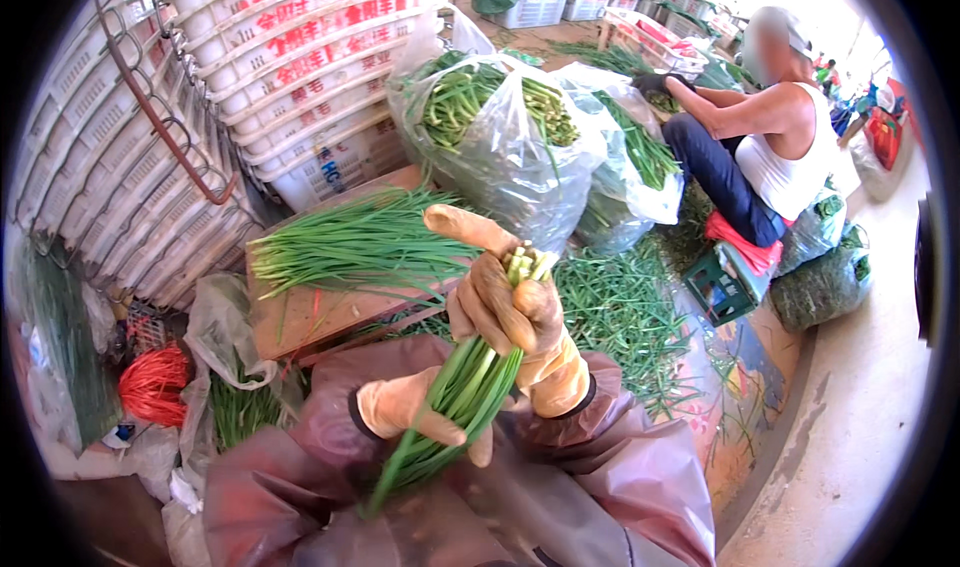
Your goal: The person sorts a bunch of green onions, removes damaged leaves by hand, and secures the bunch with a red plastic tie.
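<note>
Both my hands wear tan gloves with soiled fingers. A bunch of green chives (478,382) slants across my lap, its pale cut ends up and its leaf tips down. My right hand (505,302) is closed round the upper stalks just below the cut ends, with one finger stretched out to the left. Lower down, my left hand (412,407) wraps the leaves, its thumb in front and other fingers partly hidden behind. Ahead on the left, a loose pile of chives (360,242) lies on a low wooden board (275,322).
White crates (300,77) stand stacked at the far left. Clear bags of greens (510,157) sit ahead, and cut leaves (630,317) litter the floor. Red plastic string (155,385) lies at left. A seated person (770,147) handles greens at right, beside a green crate (722,282).
</note>
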The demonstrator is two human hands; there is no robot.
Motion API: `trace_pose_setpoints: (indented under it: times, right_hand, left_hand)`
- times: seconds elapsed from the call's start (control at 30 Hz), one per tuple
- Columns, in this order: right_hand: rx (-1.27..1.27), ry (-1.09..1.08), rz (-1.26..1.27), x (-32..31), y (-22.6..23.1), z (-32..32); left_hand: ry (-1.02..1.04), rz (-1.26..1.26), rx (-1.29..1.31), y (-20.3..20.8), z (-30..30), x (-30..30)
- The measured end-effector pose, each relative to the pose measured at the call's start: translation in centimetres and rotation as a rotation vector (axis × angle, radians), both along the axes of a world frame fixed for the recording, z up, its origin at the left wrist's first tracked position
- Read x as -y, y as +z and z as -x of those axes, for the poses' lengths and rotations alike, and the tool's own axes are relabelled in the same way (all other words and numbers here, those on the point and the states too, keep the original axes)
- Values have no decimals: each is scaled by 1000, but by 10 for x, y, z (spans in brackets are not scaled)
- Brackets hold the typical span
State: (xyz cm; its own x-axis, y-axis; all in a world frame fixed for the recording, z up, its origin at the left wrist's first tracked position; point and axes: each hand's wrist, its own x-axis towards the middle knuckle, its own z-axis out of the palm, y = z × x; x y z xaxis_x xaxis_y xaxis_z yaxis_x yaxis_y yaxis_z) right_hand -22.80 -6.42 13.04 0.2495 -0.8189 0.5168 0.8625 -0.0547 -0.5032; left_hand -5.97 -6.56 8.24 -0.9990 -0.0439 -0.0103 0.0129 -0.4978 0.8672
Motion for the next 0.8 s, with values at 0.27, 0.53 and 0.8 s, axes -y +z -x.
trace_pose_setpoints:
  times: [0.27, 0.53, 0.8]
  right_hand:
    - [-357, -285, -517, -22, -99, -5]
    - [-135, -136, -630, -25, -81, -5]
    - [-195, -154, -674, -34, -75, -4]
  left_hand:
    - [816, 119, 551, -37, -6, -24]
    - [522, -287, 210, -58, -34, -11]
    - [248, -599, -78, -78, -29, -30]
